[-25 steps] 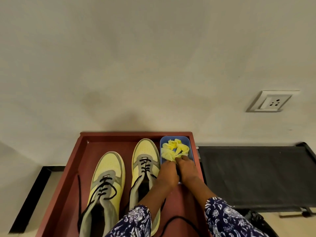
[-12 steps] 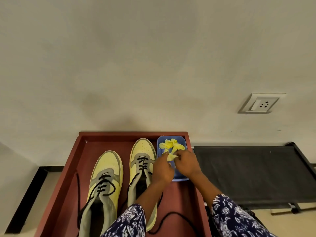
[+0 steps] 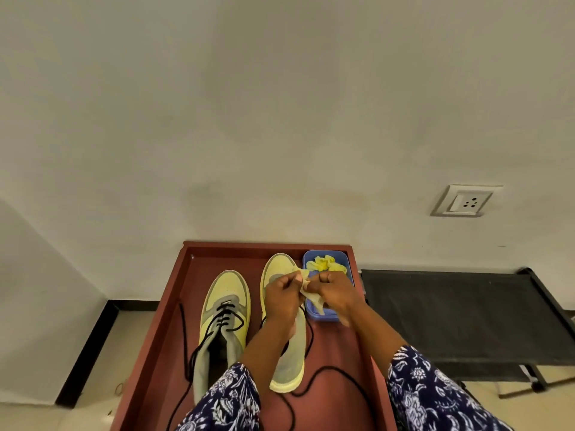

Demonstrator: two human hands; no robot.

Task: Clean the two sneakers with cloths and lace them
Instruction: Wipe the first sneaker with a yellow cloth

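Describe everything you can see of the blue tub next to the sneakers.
The blue tub is a small, shallow rectangular container with rounded corners, plastic by its look. It sits flat in the far right corner of the red tray, beside the toe of the right sneaker. Crumpled yellow cloths lie in its far end. The right hand and the pale cloth both hands hold hide its near part.

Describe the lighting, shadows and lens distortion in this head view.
Head view: soft, even light with no glare; a faint dim patch on the wall above the red tray; wide-angle bending tilts the socket plate and black cot; both hands look sharp.
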